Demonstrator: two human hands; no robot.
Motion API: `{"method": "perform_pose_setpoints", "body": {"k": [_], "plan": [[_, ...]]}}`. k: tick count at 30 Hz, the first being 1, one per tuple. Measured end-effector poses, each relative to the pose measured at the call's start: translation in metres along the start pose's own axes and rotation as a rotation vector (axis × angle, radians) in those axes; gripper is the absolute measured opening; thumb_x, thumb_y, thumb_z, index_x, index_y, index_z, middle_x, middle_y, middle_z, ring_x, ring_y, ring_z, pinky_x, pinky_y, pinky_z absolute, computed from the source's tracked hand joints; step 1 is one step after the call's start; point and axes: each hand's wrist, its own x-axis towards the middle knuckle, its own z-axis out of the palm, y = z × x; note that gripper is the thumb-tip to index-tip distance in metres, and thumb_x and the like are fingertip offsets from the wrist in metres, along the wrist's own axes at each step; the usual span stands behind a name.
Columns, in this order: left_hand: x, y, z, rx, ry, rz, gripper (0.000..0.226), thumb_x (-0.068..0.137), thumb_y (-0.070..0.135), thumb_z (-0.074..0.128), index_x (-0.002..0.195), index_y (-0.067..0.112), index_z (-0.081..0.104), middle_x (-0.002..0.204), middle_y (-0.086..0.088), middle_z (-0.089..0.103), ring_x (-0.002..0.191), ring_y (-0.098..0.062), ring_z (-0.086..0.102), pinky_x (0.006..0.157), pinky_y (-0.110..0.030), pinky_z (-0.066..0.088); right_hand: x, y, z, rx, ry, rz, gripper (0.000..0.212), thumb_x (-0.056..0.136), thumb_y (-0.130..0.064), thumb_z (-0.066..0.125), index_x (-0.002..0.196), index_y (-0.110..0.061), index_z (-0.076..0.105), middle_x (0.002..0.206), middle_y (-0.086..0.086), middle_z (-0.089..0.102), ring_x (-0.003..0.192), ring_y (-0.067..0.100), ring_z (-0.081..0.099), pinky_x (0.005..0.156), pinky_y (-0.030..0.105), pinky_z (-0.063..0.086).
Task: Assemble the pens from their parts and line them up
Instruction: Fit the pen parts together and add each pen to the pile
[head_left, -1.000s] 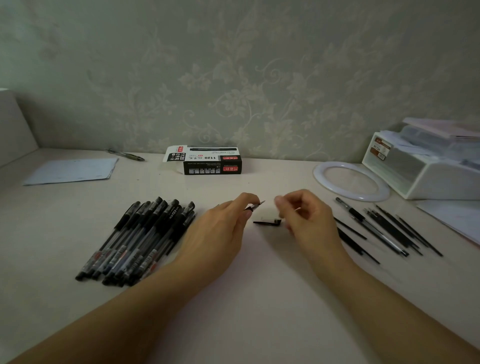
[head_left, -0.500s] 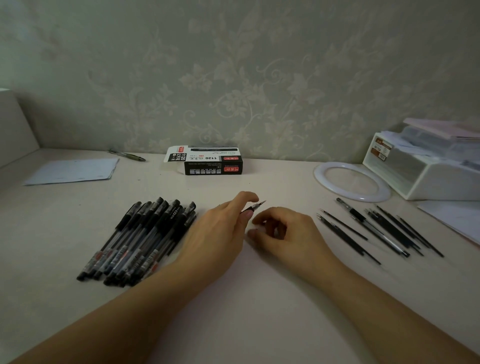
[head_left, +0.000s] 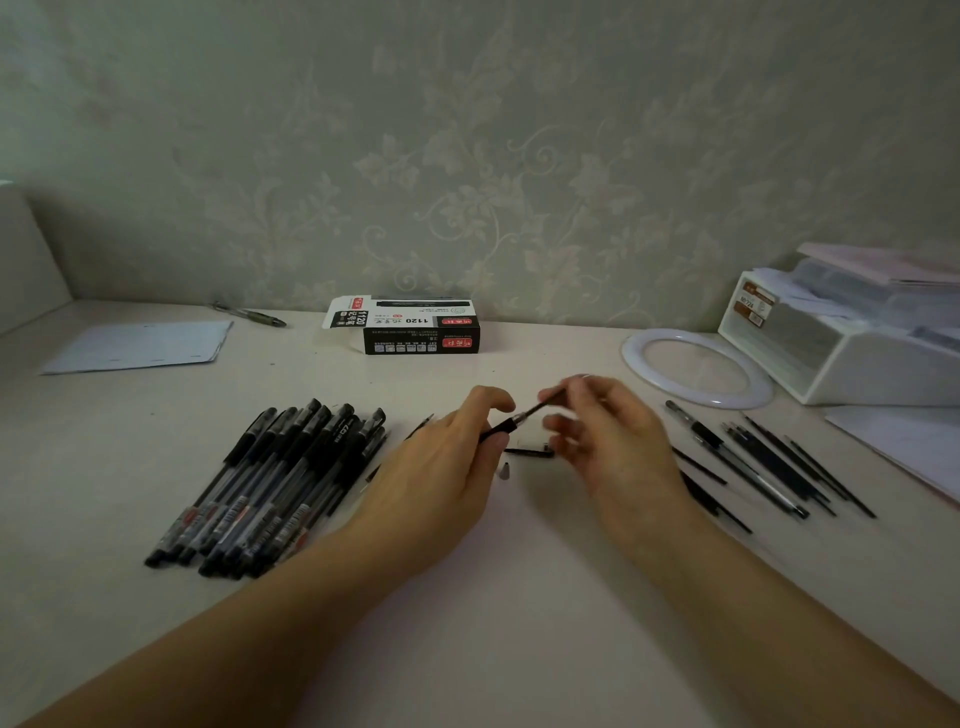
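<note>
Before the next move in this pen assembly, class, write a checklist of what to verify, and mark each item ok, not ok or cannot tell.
1. Left hand grips the pen barrel: ok.
2. Right hand holds the refill end: ok.
3. Refill fully seated in barrel: cannot tell, blurred.
4. Cap within reach on the table, between the hands: ok.
5. Small tip piece lying free beside the cap: ok.
6. Finished pens lined up neatly: not ok, bunched and overlapping.

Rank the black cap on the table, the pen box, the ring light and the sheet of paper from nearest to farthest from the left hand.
From the left hand:
1. Black cap, just right of it.
2. Pen box, behind, by the wall.
3. Ring light, back right.
4. Sheet of paper, far back left.
</note>
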Motion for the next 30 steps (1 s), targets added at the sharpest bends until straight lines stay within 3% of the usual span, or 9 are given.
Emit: {"method": "perform_pose_setpoints", "body": {"k": [3, 6, 10, 13, 17, 21, 26, 30], "plan": [[0.000, -0.001, 0.001, 0.052, 0.014, 0.002, 0.019, 0.100, 0.030, 0.039, 0.119, 0.033, 0.039, 0.070, 0.027, 0.049, 0.067, 0.008, 0.047, 0.049, -0.024, 0.031, 0.008, -0.011, -0.011, 0.020, 0.236, -0.161, 0.013, 0.105, -0.020, 0.043, 0.096, -0.017, 0.052, 0.080, -0.002, 0.074, 0.065, 0.008, 0.063, 0.059, 0.019, 0.052], [0.000, -0.003, 0.001, 0.079, 0.055, -0.029, 0.015, 0.100, 0.032, 0.038, 0.115, 0.033, 0.039, 0.075, 0.021, 0.049, 0.063, -0.001, 0.047, 0.051, -0.031, 0.042, 0.015, -0.014, -0.026, -0.208, 0.378, -0.316, 0.013, 0.103, -0.026, 0.045, 0.093, -0.023, 0.053, 0.070, -0.009, 0.067, 0.062, 0.001, 0.056, 0.063, 0.021, 0.047], [0.001, -0.005, 0.000, 0.111, 0.071, -0.079, 0.009, 0.100, 0.034, 0.038, 0.109, 0.034, 0.040, 0.084, 0.015, 0.057, 0.064, -0.011, 0.051, 0.055, -0.041, 0.049, 0.020, -0.003, -0.035, -0.733, 0.287, -0.369, 0.010, 0.097, -0.028, 0.057, 0.089, -0.024, 0.061, 0.072, -0.011, 0.064, 0.064, 0.001, 0.056, 0.063, 0.024, 0.039], [0.000, -0.005, 0.000, 0.129, 0.064, -0.071, 0.008, 0.100, 0.034, 0.039, 0.107, 0.034, 0.041, 0.085, 0.015, 0.057, 0.061, -0.010, 0.049, 0.054, -0.039, 0.049, 0.016, 0.005, -0.039, -1.058, 0.167, -0.404, 0.007, 0.092, -0.026, 0.063, 0.086, -0.023, 0.066, 0.078, -0.011, 0.064, 0.068, 0.009, 0.056, 0.064, 0.029, 0.044], [0.001, -0.005, -0.001, 0.139, 0.056, -0.073, 0.009, 0.100, 0.034, 0.038, 0.108, 0.033, 0.042, 0.086, 0.016, 0.057, 0.059, -0.007, 0.045, 0.053, -0.037, 0.048, 0.012, 0.005, -0.041, -1.361, 0.133, -0.435, 0.007, 0.092, -0.025, 0.064, 0.090, -0.021, 0.070, 0.086, -0.004, 0.062, 0.081, 0.019, 0.057, 0.071, 0.036, 0.048], [0.001, -0.004, -0.001, 0.153, 0.071, -0.089, 0.009, 0.100, 0.035, 0.039, 0.108, 0.033, 0.042, 0.091, 0.014, 0.061, 0.064, -0.009, 0.051, 0.055, -0.038, 0.050, 0.012, 0.004, -0.042, -1.472, 0.139, -0.372, 0.013, 0.094, -0.024, 0.060, 0.099, -0.020, 0.072, 0.091, -0.003, 0.061, 0.088, 0.019, 0.056, 0.076, 0.036, 0.048], [0.003, -0.008, -0.010, 0.276, 0.213, -0.210, 0.018, 0.093, 0.034, 0.051, 0.109, 0.028, 0.044, 0.096, 0.012, 0.056, 0.075, -0.012, 0.060, 0.056, -0.033, 0.050, 0.011, 0.005, -0.042, -1.502, 0.147, -0.344, 0.024, 0.096, -0.021, 0.056, 0.117, -0.021, 0.067, 0.109, 0.002, 0.058, 0.103, 0.024, 0.054, 0.090, 0.039, 0.045], [0.001, -0.015, -0.016, 0.457, 0.137, -0.363, 0.031, 0.091, 0.043, 0.052, 0.112, 0.022, 0.044, 0.104, 0.007, 0.045, 0.071, -0.010, 0.048, 0.050, -0.025, 0.036, 0.007, 0.002, -0.035, -1.383, 0.177, -0.483, 0.027, 0.092, -0.019, 0.063, 0.118, -0.020, 0.065, 0.109, 0.002, 0.056, 0.098, 0.025, 0.055, 0.087, 0.043, 0.046]]}}
